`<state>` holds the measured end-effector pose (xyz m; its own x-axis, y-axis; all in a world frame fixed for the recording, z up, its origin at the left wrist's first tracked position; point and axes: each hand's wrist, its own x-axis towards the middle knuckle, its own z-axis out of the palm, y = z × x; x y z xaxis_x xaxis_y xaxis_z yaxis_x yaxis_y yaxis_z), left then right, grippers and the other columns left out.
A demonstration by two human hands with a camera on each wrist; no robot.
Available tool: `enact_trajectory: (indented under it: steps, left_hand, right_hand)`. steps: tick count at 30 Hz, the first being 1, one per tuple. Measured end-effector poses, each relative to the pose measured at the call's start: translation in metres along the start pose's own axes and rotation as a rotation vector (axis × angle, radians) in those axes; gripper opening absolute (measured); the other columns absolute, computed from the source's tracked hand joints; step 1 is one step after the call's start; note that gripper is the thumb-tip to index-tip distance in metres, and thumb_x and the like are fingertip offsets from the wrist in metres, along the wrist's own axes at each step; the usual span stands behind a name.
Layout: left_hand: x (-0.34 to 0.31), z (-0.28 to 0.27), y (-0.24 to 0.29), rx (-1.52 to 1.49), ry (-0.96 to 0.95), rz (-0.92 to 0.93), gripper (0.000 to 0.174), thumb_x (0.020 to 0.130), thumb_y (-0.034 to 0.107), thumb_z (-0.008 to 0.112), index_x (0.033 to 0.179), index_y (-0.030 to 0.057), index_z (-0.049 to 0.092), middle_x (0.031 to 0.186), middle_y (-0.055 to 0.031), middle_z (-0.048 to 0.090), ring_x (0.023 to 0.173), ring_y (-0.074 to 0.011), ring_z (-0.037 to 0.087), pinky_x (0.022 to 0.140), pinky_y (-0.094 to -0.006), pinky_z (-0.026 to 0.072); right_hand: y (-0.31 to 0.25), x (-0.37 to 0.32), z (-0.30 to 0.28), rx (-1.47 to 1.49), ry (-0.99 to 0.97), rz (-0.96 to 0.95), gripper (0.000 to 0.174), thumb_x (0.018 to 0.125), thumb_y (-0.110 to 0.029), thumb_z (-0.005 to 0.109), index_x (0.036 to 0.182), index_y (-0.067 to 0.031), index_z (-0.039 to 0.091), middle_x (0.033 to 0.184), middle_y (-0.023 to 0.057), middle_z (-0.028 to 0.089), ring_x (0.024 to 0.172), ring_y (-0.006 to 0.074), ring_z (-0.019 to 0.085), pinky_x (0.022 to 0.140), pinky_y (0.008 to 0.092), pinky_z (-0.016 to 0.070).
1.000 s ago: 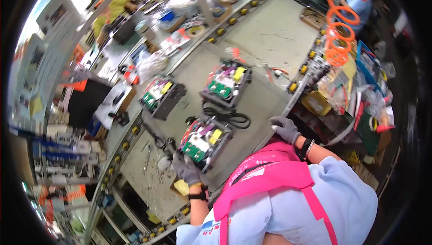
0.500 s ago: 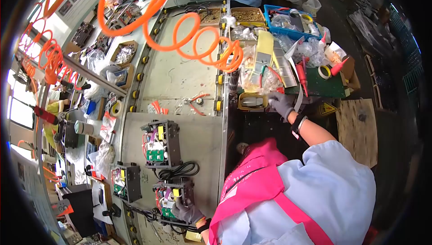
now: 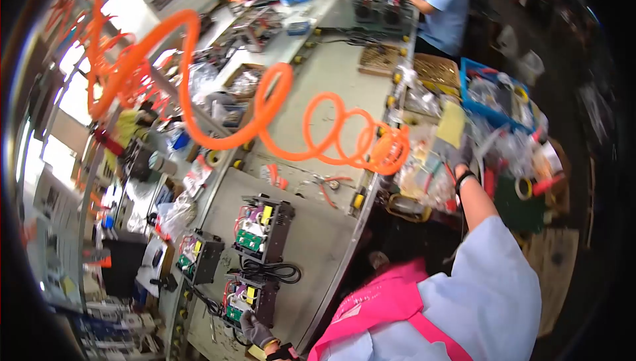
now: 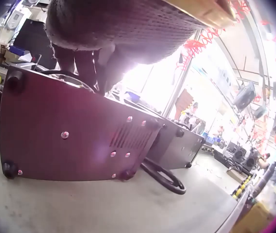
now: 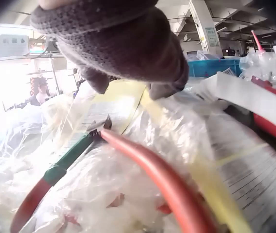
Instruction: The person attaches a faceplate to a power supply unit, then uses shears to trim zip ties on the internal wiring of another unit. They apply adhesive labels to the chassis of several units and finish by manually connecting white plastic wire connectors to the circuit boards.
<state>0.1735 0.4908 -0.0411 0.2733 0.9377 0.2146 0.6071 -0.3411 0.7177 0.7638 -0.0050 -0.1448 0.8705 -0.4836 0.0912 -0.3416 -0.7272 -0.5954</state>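
Note:
The gloved left hand (image 3: 254, 329) rests at the near edge of an opened black device (image 3: 266, 305) with a green circuit board inside. In the left wrist view its fingers (image 4: 85, 68) reach down behind the top edge of the metal casing (image 4: 80, 126); their tips are hidden. Over the side bench, the gloved right hand (image 3: 460, 155) is at a yellow sheet (image 3: 452, 124). The right wrist view shows its fingers (image 5: 97, 80) spread apart just above yellow-edged sheets (image 5: 123, 97) and clear plastic bags. Pliers with red and green handles (image 5: 152, 167) lie below this hand.
Two similar devices (image 3: 281, 228) (image 3: 209, 261) and a coiled black cable (image 3: 285, 272) are on the conveyor line. A coiled orange hose (image 3: 278, 109) hangs across the view. A blue bin (image 3: 487, 114) stands beyond the right hand; another person (image 3: 442, 6) works farther along.
The right hand has moved from the conveyor edge out to the side bench and onto the sheets. The left hand stays at the near device. The head view has swung toward the bench.

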Motion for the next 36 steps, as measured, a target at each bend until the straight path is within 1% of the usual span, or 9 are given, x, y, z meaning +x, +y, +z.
enact_trajectory:
  steps: [4,8,13,22,26,28,31,34,36]
  left_hand:
    - [-0.013,-0.001,0.03,-0.095,0.049,-0.016,0.019,0.086,0.003,0.058,0.104,-0.0042,0.059,0.094,-0.0095,0.063,0.091,-0.0176,0.058,0.085,-0.0292,0.0456]
    - [-0.032,0.014,0.065,-0.247,0.018,0.095,0.024,0.081,-0.002,0.06,0.105,-0.0012,0.06,0.092,-0.009,0.063,0.091,-0.0188,0.06,0.084,-0.0297,0.047]
    - [-0.049,0.032,0.115,-0.145,-0.241,0.382,0.034,0.071,0.0,0.066,0.104,0.0045,0.061,0.093,-0.0109,0.063,0.09,-0.0258,0.062,0.082,-0.0339,0.0483]
    - [-0.064,0.043,0.19,-0.47,-0.689,0.466,0.057,0.075,0.02,0.074,0.124,0.0056,0.05,0.111,-0.0148,0.059,0.104,-0.0292,0.059,0.089,-0.0354,0.0465]
    - [-0.068,0.025,0.175,-0.688,-1.14,0.072,0.07,0.079,0.025,0.073,0.135,0.005,0.036,0.118,-0.0148,0.055,0.109,-0.0242,0.055,0.091,-0.0338,0.0452]
    - [-0.07,0.014,0.159,-0.97,-1.221,-0.185,0.055,0.085,0.016,0.066,0.13,-0.0004,0.039,0.113,-0.0124,0.057,0.1,-0.0181,0.057,0.088,-0.0306,0.0469]
    - [-0.069,-0.006,0.134,-0.94,-1.007,-0.232,0.039,0.083,0.009,0.063,0.117,-0.0033,0.048,0.106,-0.0103,0.06,0.093,-0.0163,0.058,0.083,-0.0283,0.0471]
    - [-0.066,-0.014,0.111,-0.837,-0.92,-0.234,0.035,0.082,0.007,0.063,0.113,-0.0034,0.049,0.1,-0.0096,0.062,0.089,-0.0156,0.059,0.079,-0.0271,0.0477]
    - [-0.067,-0.018,0.104,-0.909,-0.929,-0.225,0.033,0.082,0.008,0.064,0.111,-0.0024,0.051,0.098,-0.0086,0.062,0.087,-0.0149,0.06,0.077,-0.027,0.0484]
  right_hand:
    - [0.011,0.02,0.02,0.115,0.019,0.131,0.058,0.064,-0.02,0.074,0.115,-0.0021,0.054,0.108,0.0191,0.063,0.099,0.0341,0.06,0.084,0.04,0.0471]
    - [0.025,0.035,0.025,0.55,-0.093,0.078,0.024,0.071,-0.01,0.069,0.092,0.0002,0.064,0.098,0.0191,0.065,0.089,0.0304,0.062,0.076,0.0371,0.0473]
    - [-0.027,0.004,-0.056,0.631,0.397,-0.258,0.027,0.086,-0.015,0.061,0.105,0.0019,0.056,0.098,0.0138,0.064,0.088,0.0253,0.06,0.079,0.036,0.0461]
    - [-0.126,-0.295,-0.211,0.505,-0.391,-1.2,0.021,0.079,-0.015,0.059,0.096,-0.0043,0.064,0.09,0.0142,0.066,0.083,0.0312,0.065,0.073,0.0393,0.0509]
    - [-0.132,-0.384,-0.17,0.979,-0.888,-0.775,0.018,0.081,-0.008,0.061,0.099,-0.0044,0.058,0.073,0.0018,0.059,0.059,0.0084,0.054,0.052,0.0263,0.0465]
    - [-0.16,-0.414,-0.186,1.146,-1.181,-0.198,0.019,0.082,-0.004,0.059,0.1,-0.0061,0.055,0.071,0.0008,0.056,0.055,0.0052,0.049,0.045,0.0213,0.0404]
    - [-0.168,-0.444,-0.159,1.288,-0.982,-0.093,0.018,0.082,-0.003,0.061,0.098,-0.0067,0.054,0.077,0.001,0.056,0.055,0.0052,0.051,0.046,0.0209,0.0413]
    - [-0.176,-0.459,-0.17,1.036,-0.558,-0.824,0.018,0.08,-0.004,0.063,0.097,-0.005,0.055,0.083,0.0056,0.059,0.065,0.0119,0.059,0.056,0.0255,0.0486]
    - [-0.183,-0.462,-0.174,0.854,-0.705,-1.423,0.033,0.081,-0.018,0.067,0.111,-0.007,0.06,0.098,0.0129,0.063,0.083,0.0287,0.063,0.075,0.0352,0.0508]
